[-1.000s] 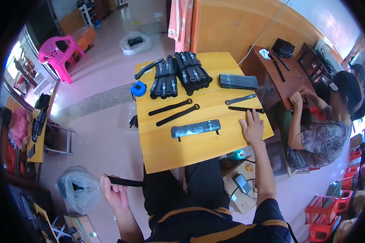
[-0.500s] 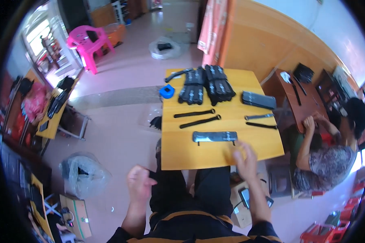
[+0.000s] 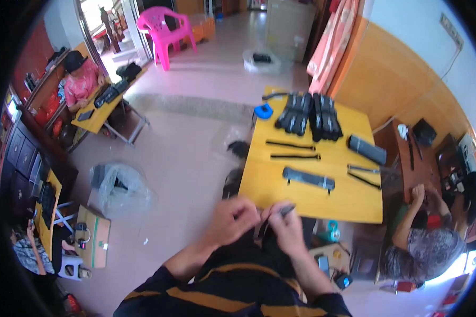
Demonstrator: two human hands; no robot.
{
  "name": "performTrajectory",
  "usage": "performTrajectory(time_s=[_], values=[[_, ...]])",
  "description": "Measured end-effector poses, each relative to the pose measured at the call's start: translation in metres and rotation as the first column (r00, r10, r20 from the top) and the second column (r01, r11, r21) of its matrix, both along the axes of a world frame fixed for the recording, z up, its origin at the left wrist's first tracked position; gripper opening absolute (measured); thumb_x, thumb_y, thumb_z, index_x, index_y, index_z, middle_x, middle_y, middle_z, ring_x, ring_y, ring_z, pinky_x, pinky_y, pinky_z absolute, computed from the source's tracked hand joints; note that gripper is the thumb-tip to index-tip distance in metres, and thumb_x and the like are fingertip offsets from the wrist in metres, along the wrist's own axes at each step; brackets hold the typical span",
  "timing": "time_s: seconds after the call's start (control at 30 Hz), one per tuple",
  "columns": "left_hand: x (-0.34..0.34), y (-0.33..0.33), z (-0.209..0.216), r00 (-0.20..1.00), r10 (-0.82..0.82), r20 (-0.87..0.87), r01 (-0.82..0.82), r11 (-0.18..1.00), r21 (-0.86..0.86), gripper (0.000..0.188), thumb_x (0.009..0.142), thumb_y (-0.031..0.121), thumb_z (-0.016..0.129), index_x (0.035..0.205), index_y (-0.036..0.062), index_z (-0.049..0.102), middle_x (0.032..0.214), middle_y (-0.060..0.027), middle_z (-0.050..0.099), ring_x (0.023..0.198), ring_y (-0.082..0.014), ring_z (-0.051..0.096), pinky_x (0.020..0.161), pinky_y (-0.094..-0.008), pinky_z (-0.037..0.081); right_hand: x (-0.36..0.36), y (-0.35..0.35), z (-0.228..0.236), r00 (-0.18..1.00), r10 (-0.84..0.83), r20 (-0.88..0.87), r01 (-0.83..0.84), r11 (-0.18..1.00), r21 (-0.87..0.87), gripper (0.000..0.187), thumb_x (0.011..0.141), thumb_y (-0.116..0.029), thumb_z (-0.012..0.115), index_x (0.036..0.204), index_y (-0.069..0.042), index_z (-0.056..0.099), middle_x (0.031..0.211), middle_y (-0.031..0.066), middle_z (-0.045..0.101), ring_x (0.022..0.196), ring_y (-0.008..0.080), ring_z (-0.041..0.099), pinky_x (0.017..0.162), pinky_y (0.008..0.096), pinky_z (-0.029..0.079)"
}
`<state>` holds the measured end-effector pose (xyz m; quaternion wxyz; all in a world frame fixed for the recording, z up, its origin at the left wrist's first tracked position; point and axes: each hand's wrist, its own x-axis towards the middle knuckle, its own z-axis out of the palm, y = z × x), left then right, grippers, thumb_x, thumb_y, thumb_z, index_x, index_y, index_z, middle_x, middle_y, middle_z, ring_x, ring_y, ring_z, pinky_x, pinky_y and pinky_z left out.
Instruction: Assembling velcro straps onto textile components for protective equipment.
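Both my hands are close together over my lap, just below the near edge of the yellow table. My left hand (image 3: 235,221) is closed, fingers curled in toward the other hand; whatever it pinches is too small to make out. My right hand (image 3: 285,228) is closed around a small dark piece (image 3: 287,210) that sticks out above the fingers; its kind is unclear. Beyond the hands, on the table (image 3: 264,193), lies a flat grey-black strip (image 3: 308,179) with two short dark tabs. Two black straps with end rings (image 3: 293,156) lie behind it, and two more straps (image 3: 365,178) lie to its right.
Bundles of black strips (image 3: 295,113) and a blue tape roll (image 3: 263,111) stand at the table's far side. A grey bundle (image 3: 366,150) lies right. One person (image 3: 428,248) sits at right, others at left. Plastic bags (image 3: 119,187) and a carton (image 3: 94,235) are on the floor.
My view has turned, so the table appears farther right. My hands have come together over my lap; the right one has drawn back from the table edge and now holds a small dark piece.
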<state>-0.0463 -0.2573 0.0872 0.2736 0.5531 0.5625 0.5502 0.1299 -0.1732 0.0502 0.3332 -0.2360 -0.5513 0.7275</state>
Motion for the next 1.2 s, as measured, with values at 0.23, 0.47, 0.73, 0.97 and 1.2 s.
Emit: performTrajectory(time_s=[0.23,0.47,0.73,0.97,1.2], values=[[-0.005,-0.001,-0.039,0.864,0.135,0.486,0.017,0.955,-0.296,0.032,0.105,0.026,0.058,0.129,0.0061,0.058,0.105,-0.0018,0.066,0.093,-0.0111,0.062,0.08,-0.0254,0.05,-0.005,0.045,0.0,0.774,-0.087,-0.627,-0.074,0.971,-0.227,0.018,0.107,-0.019,0.053,0.121,-0.009,0.053,0.113,0.0118,0.063,0.117,0.0282,0.062,0.109,0.0459,0.045],[0.01,0.002,-0.048,0.781,0.046,0.623,0.288,0.859,-0.424,0.031,0.104,0.027,0.056,0.127,0.0058,0.06,0.099,-0.0034,0.069,0.08,-0.0115,0.067,0.071,-0.0256,0.057,0.002,0.05,-0.012,0.675,-0.099,-0.731,-0.149,0.953,-0.265,0.025,0.108,-0.019,0.05,0.13,-0.009,0.053,0.119,0.0147,0.064,0.123,0.0316,0.06,0.115,0.0494,0.041],[0.006,0.021,-0.054,0.8,0.082,0.594,0.217,0.884,-0.414,0.011,0.1,0.012,0.062,0.105,0.0032,0.068,0.08,-0.0001,0.066,0.062,-0.0056,0.06,0.059,-0.0198,0.051,0.028,0.055,-0.01,0.799,-0.161,-0.58,0.045,0.977,-0.209,0.032,0.108,-0.015,0.047,0.136,-0.002,0.052,0.131,0.0155,0.062,0.128,0.0317,0.058,0.111,0.0466,0.044],[-0.001,0.047,-0.057,0.913,-0.003,0.407,0.191,0.886,-0.422,0.02,0.097,0.007,0.065,0.116,0.0012,0.07,0.084,-0.0024,0.068,0.068,-0.0077,0.063,0.064,-0.0221,0.054,0.071,0.07,-0.033,0.826,-0.564,-0.017,0.564,0.826,-0.018,0.019,0.099,-0.01,0.067,0.116,-0.002,0.07,0.093,0.0019,0.067,0.08,0.0091,0.064,0.073,0.0213,0.054],[0.001,0.087,-0.067,0.836,-0.012,0.549,0.278,0.872,-0.403,0.017,0.095,0.003,0.066,0.111,-0.0004,0.069,0.087,-0.0023,0.069,0.075,-0.0078,0.064,0.07,-0.0233,0.056,0.105,0.096,-0.043,0.757,-0.606,0.247,0.581,0.796,0.17,0.019,0.097,-0.008,0.069,0.114,-0.001,0.069,0.086,-0.0007,0.064,0.076,0.0059,0.062,0.069,0.02,0.051]])
